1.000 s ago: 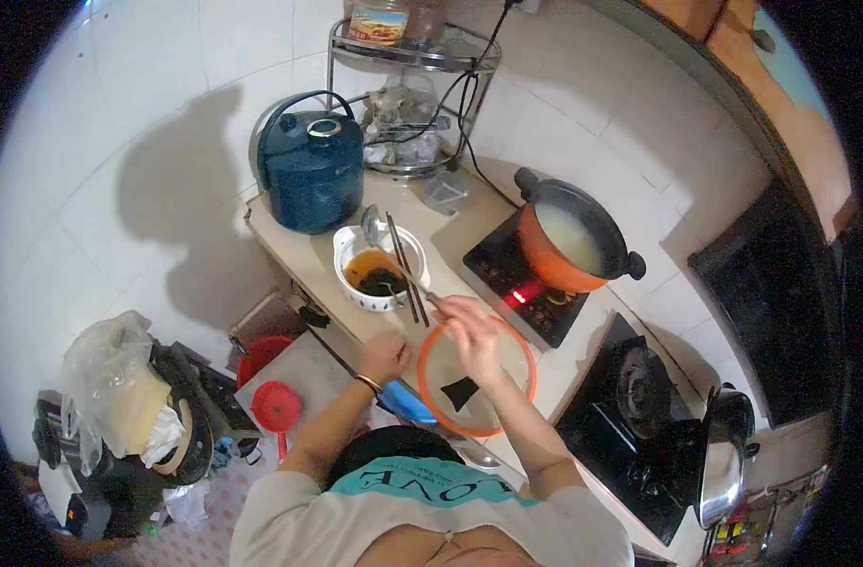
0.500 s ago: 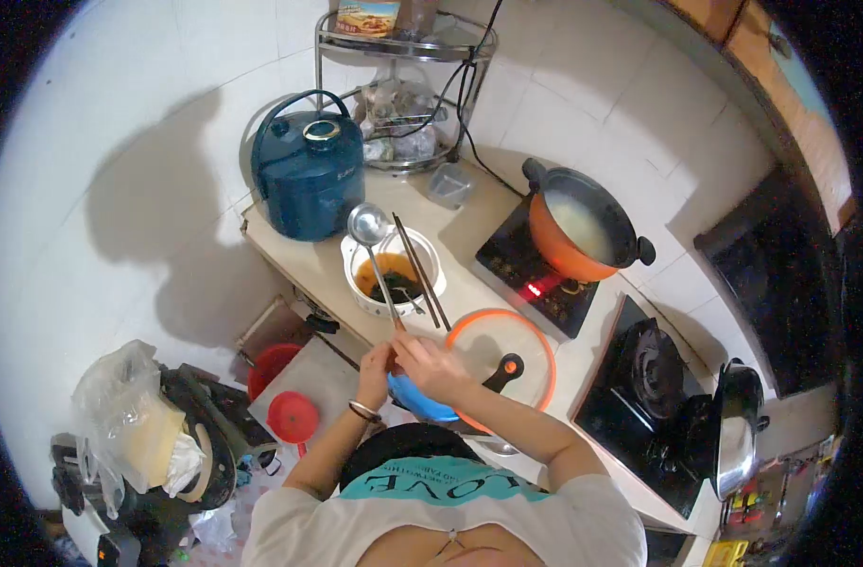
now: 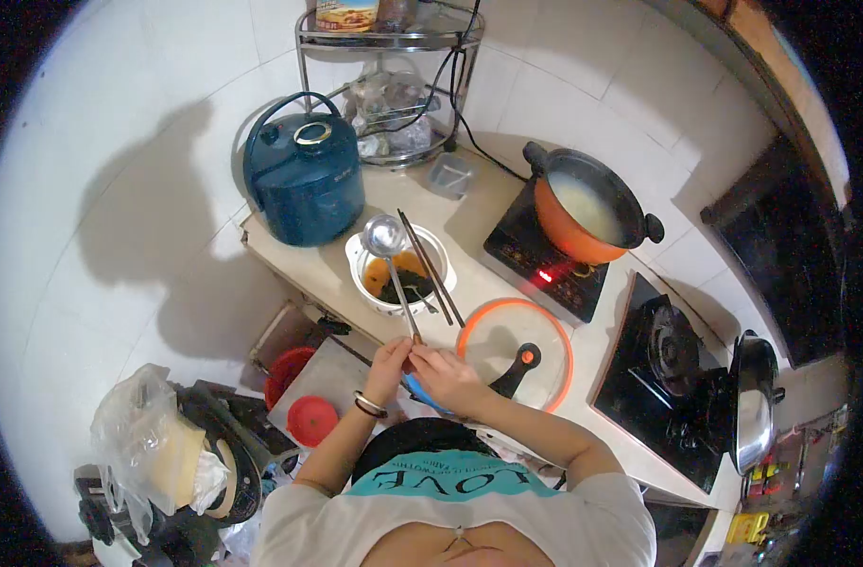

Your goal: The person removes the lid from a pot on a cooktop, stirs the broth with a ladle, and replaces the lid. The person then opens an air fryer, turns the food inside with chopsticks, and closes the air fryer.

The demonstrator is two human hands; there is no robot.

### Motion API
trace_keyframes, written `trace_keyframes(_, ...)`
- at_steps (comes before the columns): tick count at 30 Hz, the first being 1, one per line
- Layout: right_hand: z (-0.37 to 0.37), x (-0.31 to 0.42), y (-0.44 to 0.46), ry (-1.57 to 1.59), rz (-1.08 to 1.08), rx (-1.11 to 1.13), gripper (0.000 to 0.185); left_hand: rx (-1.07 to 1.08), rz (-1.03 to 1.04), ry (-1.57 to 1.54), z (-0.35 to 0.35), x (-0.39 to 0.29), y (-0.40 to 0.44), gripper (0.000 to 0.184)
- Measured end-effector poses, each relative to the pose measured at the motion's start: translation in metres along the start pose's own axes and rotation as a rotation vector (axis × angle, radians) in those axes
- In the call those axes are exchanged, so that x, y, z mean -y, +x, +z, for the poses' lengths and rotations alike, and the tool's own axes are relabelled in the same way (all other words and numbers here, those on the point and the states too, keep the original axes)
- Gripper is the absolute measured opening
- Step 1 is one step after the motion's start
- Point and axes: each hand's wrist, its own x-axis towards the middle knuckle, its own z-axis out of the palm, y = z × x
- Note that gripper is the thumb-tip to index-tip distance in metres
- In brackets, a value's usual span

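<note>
A metal ladle (image 3: 384, 236) has its long handle running down to my two hands, its bowl over the far rim of a white pot (image 3: 355, 261). My left hand (image 3: 387, 370) is closed at the handle's lower end. Right beside it, my right hand (image 3: 445, 380) is also closed at the handle; the fingers hide the exact grip. Inside the pot are an orange-brown liquid and a dark green mass, with a spoon handle sticking out. Dark chopsticks (image 3: 430, 267) lie across the pot's right rim. Partly hidden under my right hand is something blue (image 3: 422, 392).
An orange-rimmed glass lid (image 3: 488, 340) lies on the counter to the right. Behind it, an orange pot (image 3: 569, 227) of pale liquid sits on a lit induction cooker (image 3: 517, 255). A gas stove (image 3: 639, 378) is at right, a blue rice cooker (image 3: 309, 194) at back left.
The camera view has shifted slightly, so most things sit a little further right. Both hands stay together at the ladle handle, and the ladle bowl remains over the white pot.
</note>
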Motion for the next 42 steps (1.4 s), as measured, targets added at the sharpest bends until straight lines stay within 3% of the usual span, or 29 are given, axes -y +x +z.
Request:
trace_keyframes(8,0.004,-0.005,-0.005,0.251,0.07,-0.088,0.029,0.058,-0.013,0.037,-0.01,0.009,0.007,0.026)
trace_keyframes(24,-0.011,-0.012,-0.009,0.323,0.215,-0.106,0.036,0.043,-0.082,-0.04,0.0,0.009,0.006,0.032)
trace_keyframes(32,-0.03,-0.019,-0.019,0.3,0.286,-0.108,0.035,0.076,-0.1,0.072,0.004,0.004,0.006,0.031)
trace_keyframes(38,-0.047,-0.042,-0.076,-0.022,0.547,-0.172,0.037,0.116,-0.089,0.117,-0.017,0.023,0.004,0.026)
trace_keyframes(42,-0.059,-0.049,-0.098,-0.196,0.858,-0.027,0.047,0.137,-0.043,0.293,-0.016,0.02,-0.003,0.018)
